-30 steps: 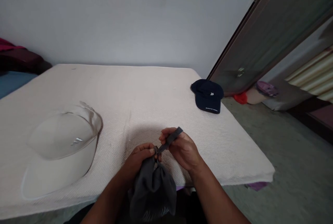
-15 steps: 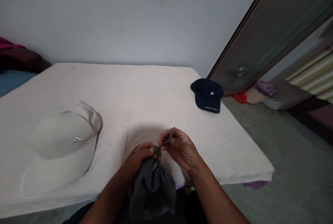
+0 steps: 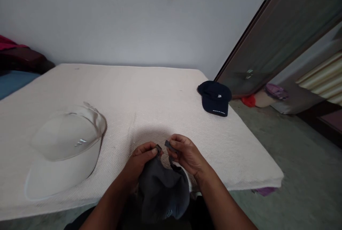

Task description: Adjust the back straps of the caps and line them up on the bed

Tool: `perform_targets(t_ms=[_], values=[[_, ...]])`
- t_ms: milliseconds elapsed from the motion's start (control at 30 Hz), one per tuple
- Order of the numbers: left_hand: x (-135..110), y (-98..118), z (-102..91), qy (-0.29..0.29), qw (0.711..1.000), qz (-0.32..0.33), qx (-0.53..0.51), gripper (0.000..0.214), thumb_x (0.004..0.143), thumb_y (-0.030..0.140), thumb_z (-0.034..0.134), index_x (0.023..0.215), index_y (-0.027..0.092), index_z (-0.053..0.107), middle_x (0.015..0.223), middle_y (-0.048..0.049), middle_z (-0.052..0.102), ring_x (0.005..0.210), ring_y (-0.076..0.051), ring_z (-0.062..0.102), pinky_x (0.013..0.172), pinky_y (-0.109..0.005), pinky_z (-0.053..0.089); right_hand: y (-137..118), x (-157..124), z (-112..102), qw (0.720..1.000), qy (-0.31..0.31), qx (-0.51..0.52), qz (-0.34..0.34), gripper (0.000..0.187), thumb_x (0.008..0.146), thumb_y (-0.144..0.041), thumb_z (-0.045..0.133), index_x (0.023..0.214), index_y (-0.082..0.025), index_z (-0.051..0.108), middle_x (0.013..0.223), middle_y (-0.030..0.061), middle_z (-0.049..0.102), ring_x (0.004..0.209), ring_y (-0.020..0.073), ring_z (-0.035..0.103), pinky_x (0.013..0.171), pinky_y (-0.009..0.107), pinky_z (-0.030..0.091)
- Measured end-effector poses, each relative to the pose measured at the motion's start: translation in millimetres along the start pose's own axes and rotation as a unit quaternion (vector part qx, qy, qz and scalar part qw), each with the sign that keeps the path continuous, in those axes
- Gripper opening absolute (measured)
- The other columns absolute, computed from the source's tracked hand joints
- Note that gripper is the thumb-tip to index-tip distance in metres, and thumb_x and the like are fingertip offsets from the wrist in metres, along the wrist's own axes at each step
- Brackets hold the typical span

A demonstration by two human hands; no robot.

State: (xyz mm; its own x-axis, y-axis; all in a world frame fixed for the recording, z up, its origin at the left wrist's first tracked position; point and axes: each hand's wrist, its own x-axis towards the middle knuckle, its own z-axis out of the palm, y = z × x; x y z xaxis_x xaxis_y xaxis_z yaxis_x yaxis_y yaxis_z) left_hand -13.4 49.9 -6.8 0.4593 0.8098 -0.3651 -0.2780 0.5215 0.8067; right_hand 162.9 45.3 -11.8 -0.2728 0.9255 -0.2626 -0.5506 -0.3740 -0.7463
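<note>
I hold a dark grey cap (image 3: 162, 190) over the near edge of a white mattress (image 3: 149, 94). My left hand (image 3: 140, 160) pinches the small buckle at the back of the cap. A few centimetres to its right, my right hand (image 3: 185, 155) pinches the end of the cap's grey strap (image 3: 169, 145). Buckle and strap end sit slightly apart. The cap's crown hangs down between my forearms.
A white cap (image 3: 64, 148) lies on the mattress at the left. A navy cap (image 3: 216, 98) sits near the far right edge. A glass door (image 3: 269, 41) leans at the right over a grey floor (image 3: 299, 158). Red and purple things lie by the door's foot.
The strap stuck out past my right hand before; it has since been drawn back, and its end now sits apart from the buckle. The cap's back has spread a little wider.
</note>
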Motion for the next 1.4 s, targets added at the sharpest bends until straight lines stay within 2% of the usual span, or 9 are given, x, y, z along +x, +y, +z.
perform_targets(t_ms=[267, 433, 700, 933, 1100, 1267, 1400], values=[[-1.1, -1.2, -0.8, -0.018, 1.0, 0.002, 0.014, 0.015, 0.075, 0.029, 0.066, 0.073, 0.014, 0.066, 0.063, 0.0013, 0.057, 0.054, -0.007, 0.047, 0.053, -0.018, 0.035, 6.3, 2.6, 2.5, 0.999, 0.009, -0.026, 0.043, 0.019, 0.071, -0.029, 0.069, 0.074, -0.016, 0.055, 0.051, -0.0046, 0.048, 0.042, 0.0056, 0.038, 0.038, 0.017, 0.023], [-1.0, -3.0, -1.8, -0.038, 0.999, -0.005, 0.006, 0.014, 0.077, 0.028, 0.065, 0.074, 0.014, 0.066, 0.064, 0.0005, 0.059, 0.056, -0.008, 0.049, 0.055, -0.019, 0.036, 6.7, 1.4, 4.0, 0.997, -0.012, -0.046, 0.059, 0.017, 0.072, -0.027, 0.068, 0.073, -0.014, 0.057, 0.055, -0.0021, 0.053, 0.043, 0.0049, 0.039, 0.038, 0.017, 0.025], [-1.3, -4.7, -0.4, -0.024, 1.0, -0.013, 0.011, 0.016, 0.076, 0.031, 0.065, 0.075, 0.015, 0.067, 0.065, -0.0005, 0.06, 0.057, -0.01, 0.049, 0.055, -0.02, 0.037, 4.3, -0.5, 0.4, 0.994, -0.044, -0.037, 0.092, 0.021, 0.071, -0.03, 0.071, 0.072, -0.015, 0.056, 0.063, 0.0007, 0.06, 0.043, 0.0044, 0.039, 0.039, 0.017, 0.025], [-0.4, -6.0, -2.5, -0.045, 0.998, -0.033, 0.02, 0.017, 0.075, 0.031, 0.065, 0.07, 0.015, 0.067, 0.064, -0.0006, 0.061, 0.056, -0.01, 0.051, 0.054, -0.02, 0.037, 3.4, -2.0, -3.2, 0.992, -0.075, -0.071, 0.076, 0.019, 0.074, -0.03, 0.069, 0.073, -0.014, 0.058, 0.063, 0.0005, 0.059, 0.045, 0.0051, 0.041, 0.041, 0.018, 0.027], [-1.2, -7.3, -1.8, -0.065, 0.997, -0.05, -0.004, 0.012, 0.076, 0.026, 0.065, 0.074, 0.015, 0.069, 0.068, -0.0024, 0.066, 0.058, -0.01, 0.055, 0.056, -0.02, 0.04, 1.7, -2.6, -1.5, 0.99, -0.088, -0.09, 0.066, 0.018, 0.076, -0.03, 0.066, 0.073, -0.014, 0.059, 0.063, 0.0019, 0.062, 0.045, 0.0053, 0.044, 0.042, 0.017, 0.029], [-2.3, -6.6, -0.8, -0.082, 0.993, -0.07, -0.037, 0.013, 0.078, 0.024, 0.063, 0.077, 0.014, 0.07, 0.068, -0.0032, 0.067, 0.059, -0.01, 0.057, 0.058, -0.02, 0.042, 4.4, -2.4, -1.7, 0.988, -0.099, -0.104, 0.057, 0.013, 0.078, -0.027, 0.064, 0.082, -0.015, 0.06, 0.065, 0.0013, 0.064, 0.047, 0.0061, 0.049, 0.043, 0.017, 0.031], [-1.9, -4.7, -0.4, -0.083, 0.994, -0.072, -0.022, 0.015, 0.077, 0.024, 0.064, 0.076, 0.011, 0.071, 0.069, -0.0047, 0.067, 0.059, -0.01, 0.058, 0.059, -0.02, 0.043, 6.3, -1.9, -0.4, 0.988, -0.096, -0.108, 0.051, 0.014, 0.079, -0.028, 0.063, 0.085, -0.015, 0.06, 0.064, 0.001, 0.064, 0.047, 0.0065, 0.049, 0.043, 0.017, 0.032]])
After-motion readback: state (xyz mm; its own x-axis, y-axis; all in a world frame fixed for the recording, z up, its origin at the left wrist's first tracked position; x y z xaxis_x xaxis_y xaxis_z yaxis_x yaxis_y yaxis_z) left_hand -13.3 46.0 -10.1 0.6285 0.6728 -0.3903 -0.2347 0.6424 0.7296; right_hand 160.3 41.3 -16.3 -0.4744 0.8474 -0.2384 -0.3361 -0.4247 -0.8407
